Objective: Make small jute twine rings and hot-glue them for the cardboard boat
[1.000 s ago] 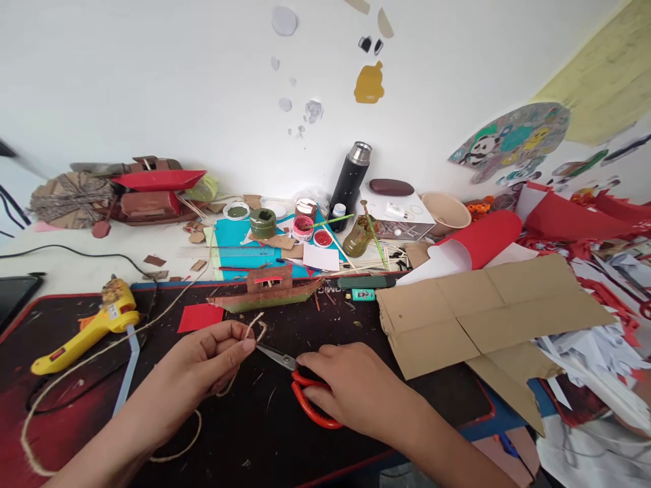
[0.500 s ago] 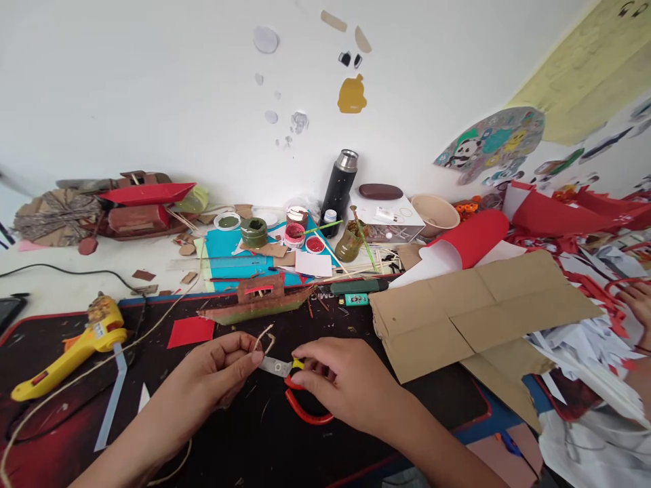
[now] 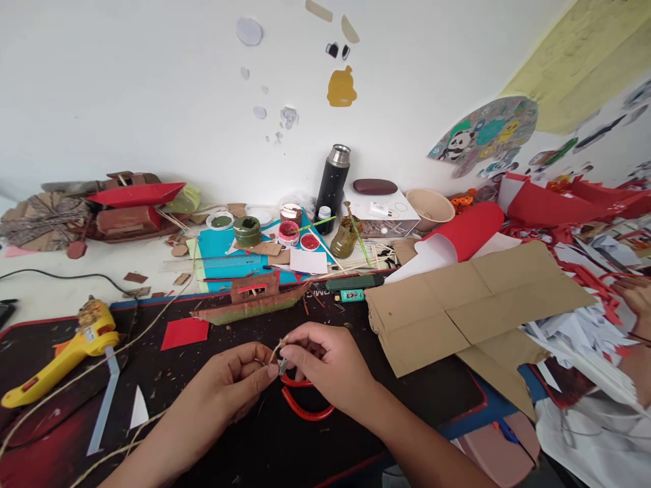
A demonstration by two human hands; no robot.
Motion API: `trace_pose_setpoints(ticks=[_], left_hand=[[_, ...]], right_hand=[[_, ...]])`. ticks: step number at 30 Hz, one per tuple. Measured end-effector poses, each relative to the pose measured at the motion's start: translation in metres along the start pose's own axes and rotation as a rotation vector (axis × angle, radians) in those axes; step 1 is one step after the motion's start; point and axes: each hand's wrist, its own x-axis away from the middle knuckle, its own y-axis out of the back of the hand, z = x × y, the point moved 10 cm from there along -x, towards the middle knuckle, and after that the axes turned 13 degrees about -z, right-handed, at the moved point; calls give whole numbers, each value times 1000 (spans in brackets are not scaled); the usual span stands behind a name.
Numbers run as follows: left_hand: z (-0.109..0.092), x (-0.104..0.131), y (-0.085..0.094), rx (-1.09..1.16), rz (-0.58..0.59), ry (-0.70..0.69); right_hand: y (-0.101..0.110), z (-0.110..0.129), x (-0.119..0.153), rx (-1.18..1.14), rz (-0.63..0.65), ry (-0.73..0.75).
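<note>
My left hand (image 3: 228,385) is closed in a pinch on a thin piece of twine (image 3: 275,352). My right hand (image 3: 333,362) has its thumb and forefinger closed at the upper end of the same twine, close to the left fingertips. Under the right hand show the red handles of a pair of scissors (image 3: 308,412); whether that hand also grips them is hidden. Just beyond the hands sits a small model boat (image 3: 254,306), brown above and green below. A red paper piece (image 3: 184,334) lies left of it.
At left lies a yellow glue gun (image 3: 66,359), with a long twine strand crossing it. Cardboard sheets (image 3: 478,305) cover the right side. Paint jars (image 3: 247,232) and a black flask (image 3: 333,179) stand along the wall. Another person's hand (image 3: 633,301) is at far right.
My right hand has moved up from the scissors' pivot to the twine end, and the fingertips of both hands are closer together. The view has shifted slightly.
</note>
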Motion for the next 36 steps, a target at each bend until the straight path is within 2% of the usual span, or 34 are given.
trace_pose_setpoints(ticks=[7, 13, 20, 25, 28, 31, 33, 36], left_hand=[[7, -1, -5, 58, 28, 9], [7, -1, -9, 73, 48, 22], [1, 4, -17, 110, 88, 36], [6, 3, -19, 75, 118, -5], [7, 4, -6, -4, 86, -99], [-4, 4, 28, -79, -125, -204], [-9, 5, 45, -102, -242, -194], [-12, 3, 48, -44, -267, -143]], right_hand=[[-8, -8, 2, -165, 19, -122], [-17, -15, 4, -205, 69, -182], [-21, -13, 6, -204, 104, -186], [-21, -13, 8, -204, 116, -179], [-20, -13, 8, -222, 125, -187], [-19, -13, 9, -238, 155, -198], [-20, -15, 10, -242, 181, -213], [-23, -18, 13, -245, 221, -238]])
